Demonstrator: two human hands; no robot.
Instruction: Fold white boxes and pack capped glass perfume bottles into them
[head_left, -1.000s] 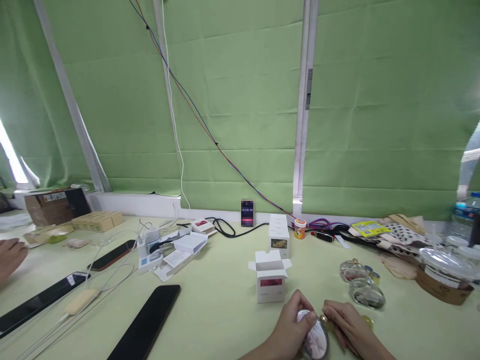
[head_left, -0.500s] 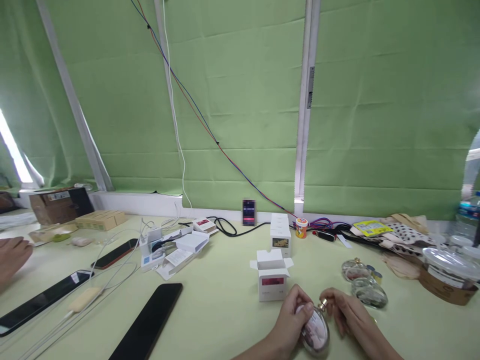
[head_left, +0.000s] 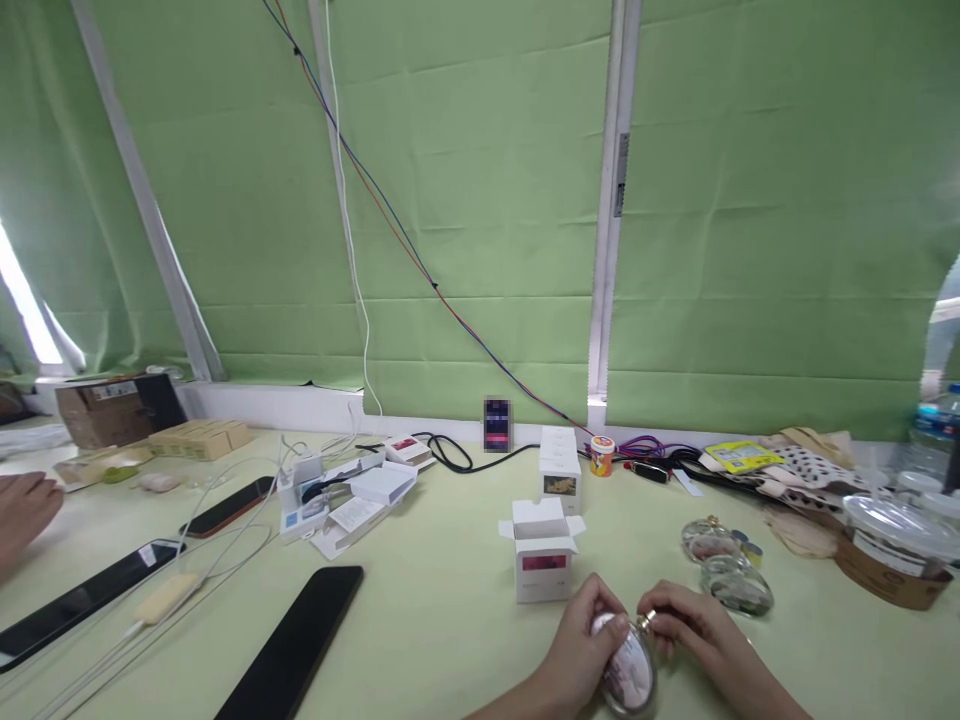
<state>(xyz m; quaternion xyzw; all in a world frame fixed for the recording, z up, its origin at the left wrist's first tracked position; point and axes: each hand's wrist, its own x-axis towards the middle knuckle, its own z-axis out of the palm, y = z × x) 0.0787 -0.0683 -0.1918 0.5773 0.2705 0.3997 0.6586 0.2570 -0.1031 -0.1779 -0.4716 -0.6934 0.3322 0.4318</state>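
My left hand (head_left: 581, 650) grips a round glass bottle (head_left: 628, 675) with pink contents, low at the frame's bottom centre. My right hand (head_left: 694, 640) pinches the bottle's small gold neck (head_left: 646, 620) at the top right. Just beyond my hands stands a small white box (head_left: 541, 548) with its flaps open and a red label on its front. Two similar round glass bottles (head_left: 731, 580) lie on the table to the right.
A taller white box (head_left: 559, 468), a small orange-capped jar (head_left: 601, 455) and black cables (head_left: 450, 457) lie behind. Phones (head_left: 296, 640) and charging leads lie to the left. Another person's hand (head_left: 22, 510) rests at the far left. A lidded plastic tub (head_left: 892, 550) stands on the right.
My right hand has closed its fingers onto the bottle's gold neck; half a second ago they were spread just off it. The bottle has tilted slightly in my left hand.
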